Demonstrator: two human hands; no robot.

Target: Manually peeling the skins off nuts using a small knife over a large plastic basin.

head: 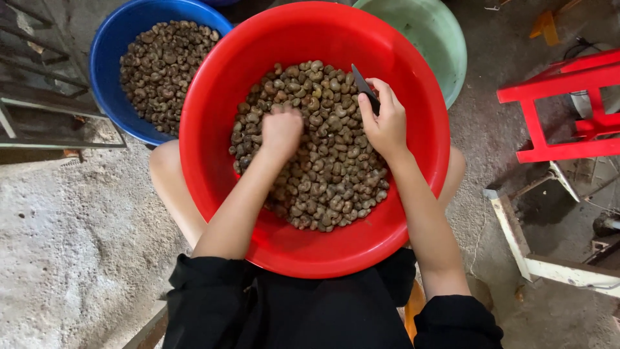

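Knife [365, 87]: handle hidden inside right hand [385, 123].
Left hand [281, 131]: fingertips buried among nuts [336, 174].
Green basin [429, 32]: cut off at top edge.

Big basin [213, 168] on my lap, heap of nuts [323, 161] in it, both my hands on the heap, left hand [281, 131] beside right hand [386, 124], second basin [106, 58] of nuts far left, third basin [445, 45] far right, stool [568, 110] at right on the floor [64, 245].

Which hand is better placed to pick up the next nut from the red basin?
Probably the left hand: it lies empty on the nuts in the red basin. The right hand already holds a dark knife.
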